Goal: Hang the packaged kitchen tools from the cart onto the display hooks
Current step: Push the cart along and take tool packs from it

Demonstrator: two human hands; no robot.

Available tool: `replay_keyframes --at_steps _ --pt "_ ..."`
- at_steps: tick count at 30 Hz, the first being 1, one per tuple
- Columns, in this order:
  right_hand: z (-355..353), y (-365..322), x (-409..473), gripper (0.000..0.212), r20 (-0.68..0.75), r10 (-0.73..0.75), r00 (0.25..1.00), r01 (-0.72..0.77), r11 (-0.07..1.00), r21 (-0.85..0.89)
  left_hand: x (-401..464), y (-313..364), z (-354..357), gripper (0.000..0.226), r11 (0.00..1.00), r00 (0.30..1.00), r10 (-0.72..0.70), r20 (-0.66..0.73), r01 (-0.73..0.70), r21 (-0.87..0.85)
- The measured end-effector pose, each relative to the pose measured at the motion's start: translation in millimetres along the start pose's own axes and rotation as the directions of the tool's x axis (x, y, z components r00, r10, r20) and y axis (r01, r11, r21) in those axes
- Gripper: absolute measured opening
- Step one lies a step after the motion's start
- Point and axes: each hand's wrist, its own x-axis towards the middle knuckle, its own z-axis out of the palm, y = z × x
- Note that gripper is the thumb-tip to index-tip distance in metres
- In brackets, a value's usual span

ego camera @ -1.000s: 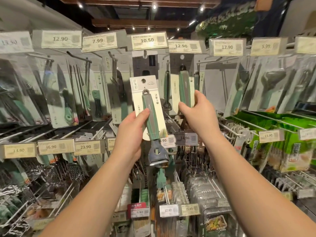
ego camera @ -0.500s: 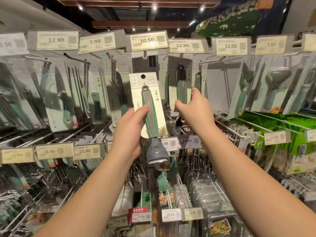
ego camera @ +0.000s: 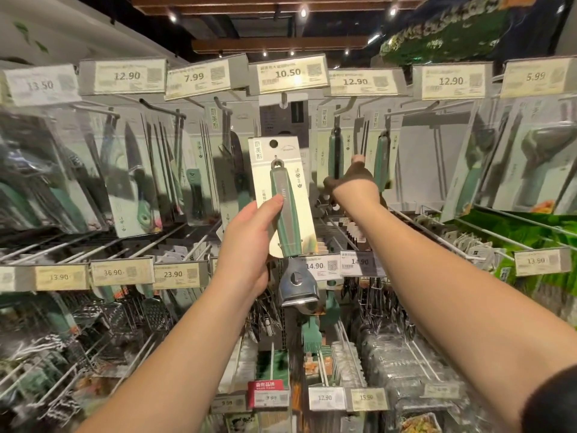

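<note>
Shop hooks (ego camera: 162, 109) crowded with packaged tools fill my view. My left hand (ego camera: 246, 242) grips a carded green peeler (ego camera: 285, 214) below the 10.50 price tag (ego camera: 288, 75). My right hand (ego camera: 356, 182) reaches among hanging packs (ego camera: 379, 157); blurred, finger state unclear.

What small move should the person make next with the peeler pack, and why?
Probably lift the peeler pack up and slide its hole onto the hook under the 10.50 tag: the left hand grips it just below that hook, unhung.
</note>
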Motion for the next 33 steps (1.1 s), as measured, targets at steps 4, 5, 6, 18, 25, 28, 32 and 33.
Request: replay_keyframes --at_steps 4,5,6,18,25,28,32,33 --pt "6 -1 15 0.070 -0.048 -0.005 0.999 0.009 0.995 0.101 -3 0 -1 0.016 1.000 1.000 -0.010 -0.016 0.010 0.003" --pt "9 -1 18 0.066 -0.060 -0.008 0.998 0.014 0.994 0.106 -4 0 -1 0.015 1.000 1.000 -0.012 -0.022 0.012 0.005" --pt "12 -2 22 0.063 -0.065 -0.012 0.998 0.019 0.994 0.108 -4 1 -1 0.015 1.000 1.000 -0.012 -0.027 0.012 0.011" --pt "32 -7 50 0.059 -0.081 0.006 0.997 0.006 0.989 0.144 -6 7 -4 0.018 1.000 0.998 0.007 -0.069 -0.006 0.025" --pt "41 -6 54 0.058 -0.096 -0.001 0.995 0.017 0.986 0.168 -5 6 -7 0.021 1.000 0.996 0.015 -0.091 -0.013 0.020" --pt "39 -6 53 0.062 -0.081 0.007 0.997 0.007 0.985 0.172 -5 6 -8 0.023 1.000 0.996 0.014 -0.094 -0.011 0.027" --pt "36 1 51 0.071 -0.038 0.017 0.999 -0.010 0.984 0.176 -9 6 -8 0.023 1.000 0.998 0.008 -0.069 -0.007 0.021" --pt "35 3 50 0.073 -0.033 0.020 0.999 -0.013 0.982 0.190 -10 5 -7 0.021 1.000 0.998 0.004 -0.063 -0.003 0.018"
